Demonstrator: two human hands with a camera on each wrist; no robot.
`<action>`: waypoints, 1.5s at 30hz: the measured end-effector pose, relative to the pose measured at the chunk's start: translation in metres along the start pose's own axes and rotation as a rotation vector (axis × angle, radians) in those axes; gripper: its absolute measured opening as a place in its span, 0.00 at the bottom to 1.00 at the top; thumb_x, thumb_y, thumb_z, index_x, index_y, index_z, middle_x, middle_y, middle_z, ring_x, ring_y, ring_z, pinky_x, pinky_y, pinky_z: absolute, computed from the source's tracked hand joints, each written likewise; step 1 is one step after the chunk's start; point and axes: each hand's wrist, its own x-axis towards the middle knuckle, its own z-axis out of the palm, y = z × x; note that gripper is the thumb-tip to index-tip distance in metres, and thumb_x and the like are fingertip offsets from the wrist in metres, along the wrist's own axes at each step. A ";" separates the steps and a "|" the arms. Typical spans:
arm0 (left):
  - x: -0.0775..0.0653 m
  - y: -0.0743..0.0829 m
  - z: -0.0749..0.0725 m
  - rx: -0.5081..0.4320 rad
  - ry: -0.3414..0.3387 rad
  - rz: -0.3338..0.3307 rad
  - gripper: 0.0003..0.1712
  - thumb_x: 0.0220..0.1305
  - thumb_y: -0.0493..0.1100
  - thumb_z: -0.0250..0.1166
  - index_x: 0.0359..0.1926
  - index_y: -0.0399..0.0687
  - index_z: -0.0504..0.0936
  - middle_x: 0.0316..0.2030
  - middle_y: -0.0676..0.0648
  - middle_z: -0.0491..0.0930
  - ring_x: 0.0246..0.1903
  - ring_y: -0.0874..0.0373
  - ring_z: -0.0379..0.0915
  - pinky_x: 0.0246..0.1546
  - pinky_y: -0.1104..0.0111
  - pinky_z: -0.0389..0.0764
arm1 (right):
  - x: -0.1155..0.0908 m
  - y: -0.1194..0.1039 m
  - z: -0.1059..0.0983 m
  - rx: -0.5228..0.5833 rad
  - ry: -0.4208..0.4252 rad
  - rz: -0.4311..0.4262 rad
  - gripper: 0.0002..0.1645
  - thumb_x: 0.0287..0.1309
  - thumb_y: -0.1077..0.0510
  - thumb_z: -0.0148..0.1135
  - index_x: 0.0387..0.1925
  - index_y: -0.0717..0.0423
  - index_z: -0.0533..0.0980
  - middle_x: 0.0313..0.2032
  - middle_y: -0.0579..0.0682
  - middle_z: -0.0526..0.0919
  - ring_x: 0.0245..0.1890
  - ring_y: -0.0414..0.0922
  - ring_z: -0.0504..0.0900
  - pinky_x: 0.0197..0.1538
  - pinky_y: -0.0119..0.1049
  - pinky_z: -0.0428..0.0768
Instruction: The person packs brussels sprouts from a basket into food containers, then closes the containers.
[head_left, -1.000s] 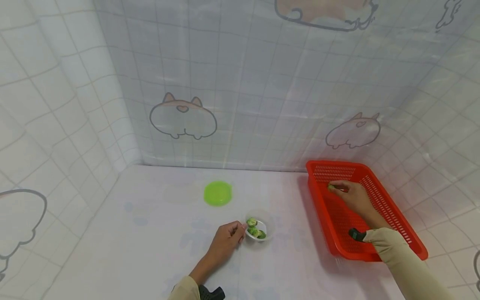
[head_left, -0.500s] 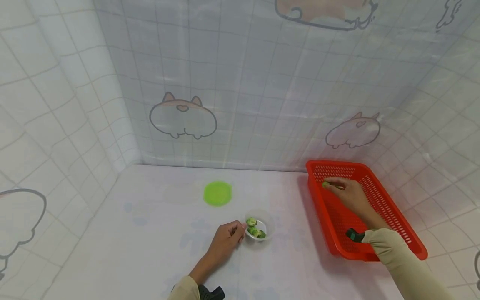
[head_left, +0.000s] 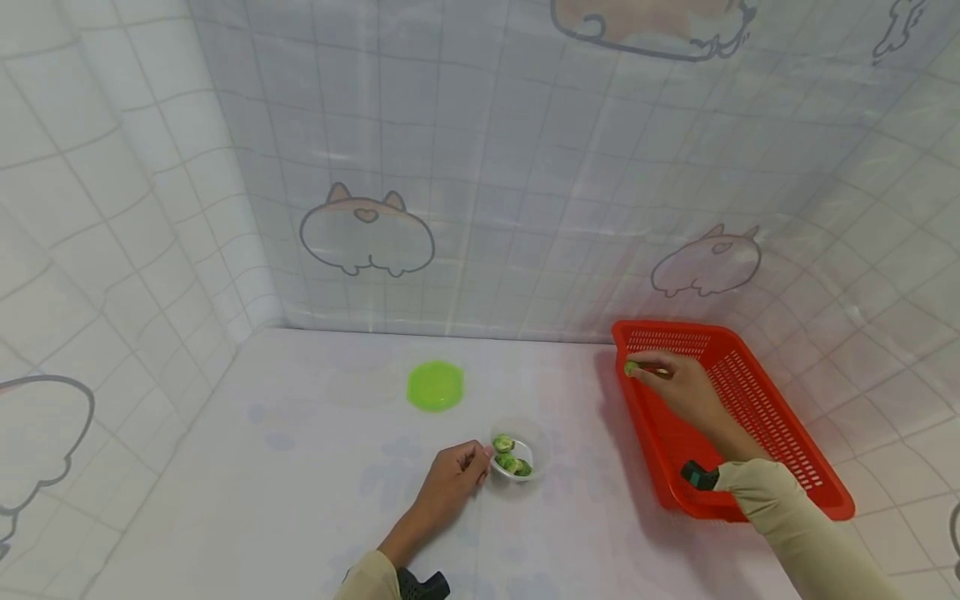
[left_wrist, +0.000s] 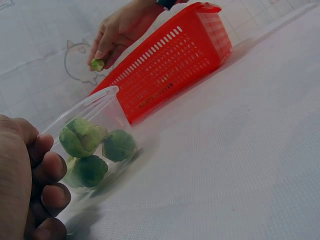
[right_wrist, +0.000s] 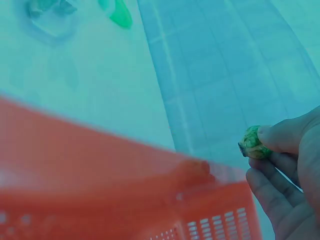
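Note:
My right hand [head_left: 686, 390] pinches a Brussels sprout [right_wrist: 256, 143] between thumb and fingertips, over the far left rim of the red basket [left_wrist: 160, 70]. In the right wrist view the sprout's cut stem end faces away from the hand. My left hand [head_left: 450, 482] holds the near left rim of a clear plastic bowl [left_wrist: 116, 107], its fingers curled against the side. Several Brussels sprouts [left_wrist: 82, 137] lie in that bowl, heaped toward the hand.
A bright green round lid [head_left: 436, 387] lies flat on the white tabletop [head_left: 300, 467], beyond the bowl. The tall slotted basket stands at the right, close to the side wall. Sheeting with a grid and cartoon animals [head_left: 367, 237] covers the walls around the table.
My right hand has carried the Brussels sprout left, from over the basket's inside to its left rim. My left hand and the bowl stay in place.

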 end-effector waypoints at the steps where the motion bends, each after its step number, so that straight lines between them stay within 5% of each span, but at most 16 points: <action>1: 0.000 0.000 0.000 0.000 0.001 0.001 0.21 0.76 0.57 0.56 0.27 0.53 0.78 0.20 0.55 0.74 0.23 0.61 0.67 0.27 0.70 0.69 | 0.000 -0.002 0.002 0.009 -0.006 0.004 0.14 0.65 0.52 0.68 0.51 0.47 0.84 0.46 0.48 0.87 0.45 0.49 0.86 0.45 0.23 0.79; 14: 0.001 -0.003 0.000 -0.006 -0.005 -0.008 0.24 0.76 0.60 0.55 0.27 0.51 0.78 0.20 0.53 0.74 0.23 0.60 0.67 0.28 0.70 0.69 | -0.002 -0.022 0.027 0.062 -0.070 -0.045 0.16 0.62 0.55 0.71 0.51 0.48 0.84 0.49 0.49 0.86 0.46 0.44 0.87 0.45 0.30 0.83; 23: 0.001 -0.001 0.000 0.008 -0.007 -0.010 0.23 0.76 0.59 0.54 0.27 0.51 0.78 0.21 0.54 0.74 0.23 0.60 0.67 0.28 0.69 0.69 | -0.006 -0.038 0.054 0.209 -0.170 -0.056 0.15 0.61 0.62 0.70 0.50 0.51 0.84 0.46 0.51 0.87 0.45 0.48 0.87 0.47 0.33 0.83; 37: 0.000 0.000 0.000 0.000 -0.010 -0.012 0.24 0.76 0.59 0.55 0.28 0.48 0.78 0.21 0.53 0.74 0.23 0.60 0.67 0.28 0.70 0.69 | -0.010 -0.052 0.096 0.231 -0.263 -0.173 0.15 0.59 0.67 0.70 0.48 0.56 0.84 0.45 0.54 0.87 0.44 0.52 0.87 0.49 0.40 0.83; 45: -0.001 0.002 0.000 -0.005 -0.012 -0.024 0.24 0.76 0.59 0.55 0.28 0.48 0.79 0.21 0.53 0.74 0.23 0.61 0.67 0.28 0.70 0.69 | -0.013 -0.063 0.111 0.166 -0.332 -0.168 0.13 0.60 0.63 0.71 0.46 0.48 0.85 0.44 0.44 0.87 0.45 0.43 0.86 0.49 0.36 0.83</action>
